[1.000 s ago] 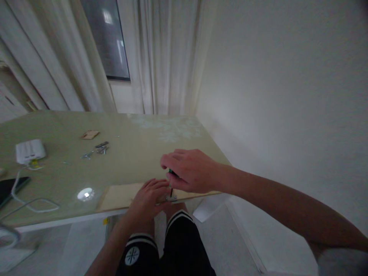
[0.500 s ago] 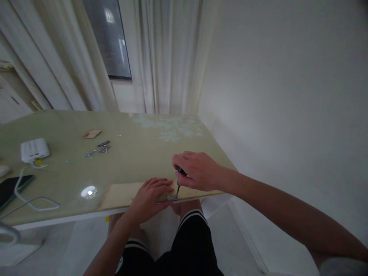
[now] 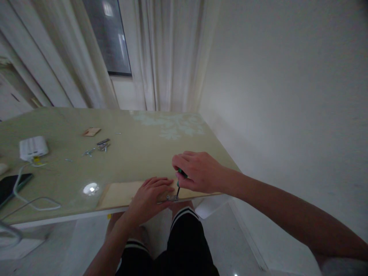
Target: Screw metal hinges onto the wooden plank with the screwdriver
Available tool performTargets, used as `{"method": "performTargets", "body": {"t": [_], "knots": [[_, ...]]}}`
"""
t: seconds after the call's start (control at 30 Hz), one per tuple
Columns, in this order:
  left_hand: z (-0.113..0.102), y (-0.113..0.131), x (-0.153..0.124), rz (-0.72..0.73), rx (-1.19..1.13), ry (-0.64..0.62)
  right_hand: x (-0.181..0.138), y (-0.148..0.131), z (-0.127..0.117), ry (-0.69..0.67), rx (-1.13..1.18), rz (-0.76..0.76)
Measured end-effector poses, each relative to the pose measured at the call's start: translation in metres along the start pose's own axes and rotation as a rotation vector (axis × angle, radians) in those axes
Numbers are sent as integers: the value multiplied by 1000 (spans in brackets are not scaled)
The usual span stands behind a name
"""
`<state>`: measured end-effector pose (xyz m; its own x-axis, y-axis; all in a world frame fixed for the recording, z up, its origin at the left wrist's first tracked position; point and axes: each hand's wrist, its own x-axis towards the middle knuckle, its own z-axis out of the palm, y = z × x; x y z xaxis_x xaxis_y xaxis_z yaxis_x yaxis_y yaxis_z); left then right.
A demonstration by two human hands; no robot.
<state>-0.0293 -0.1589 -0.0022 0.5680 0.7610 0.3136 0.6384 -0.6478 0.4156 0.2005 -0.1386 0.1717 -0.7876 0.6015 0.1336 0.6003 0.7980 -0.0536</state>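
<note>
My right hand (image 3: 198,172) is closed round the green and black handle of a screwdriver (image 3: 178,189), held nearly upright with its shaft pointing down. The tip meets a small metal hinge-like piece (image 3: 171,197) at the front edge of a long pale wooden board (image 3: 119,191). Flat on that board, just left of the metal piece, lies my left hand (image 3: 151,195), its fingers stretched out and its thumb near the front edge. Part of the board is hidden under both hands, and the screw under the tip is too small to make out.
Several screws (image 3: 88,152) and small metal parts (image 3: 103,145) lie on the green table (image 3: 138,149), near a small wooden piece (image 3: 92,132). Farther left are a white charger (image 3: 33,147), a looped cable (image 3: 37,209) and a dark phone (image 3: 13,186). A wall (image 3: 287,107) borders the right.
The screwdriver stays on the metal piece and both hands keep nearly the same places. The view has tilted slightly, and one knee has shifted a little left.
</note>
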Motion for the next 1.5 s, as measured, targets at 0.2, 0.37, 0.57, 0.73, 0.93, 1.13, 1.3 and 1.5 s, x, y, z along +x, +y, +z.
{"method": "performTargets", "body": {"t": [0.2, 0.37, 0.57, 0.73, 0.93, 1.13, 1.3, 1.5], "knots": [[-2, 3, -1, 10, 2, 13, -1, -1, -1, 7, -22, 8], [-1, 0, -1, 8, 6, 36, 0, -8, -2, -93, -187, 114], [0, -2, -1, 15, -1, 40, 6, -10, -5, -149, -268, 111], [-1, 1, 0, 12, -5, 33, 8, 3, -7, -175, -234, -105], [-1, 2, 1, -24, 18, 19, 8, -1, -14, -188, -100, -388], [0, 1, 1, -16, 16, 0, 22, 0, -18, -235, -194, 238], [-1, 4, 1, -12, 3, 40, 28, -9, -16, -222, -306, 63], [0, 5, 2, -50, 17, 40, 21, -16, -31, -289, -98, -399]]}}
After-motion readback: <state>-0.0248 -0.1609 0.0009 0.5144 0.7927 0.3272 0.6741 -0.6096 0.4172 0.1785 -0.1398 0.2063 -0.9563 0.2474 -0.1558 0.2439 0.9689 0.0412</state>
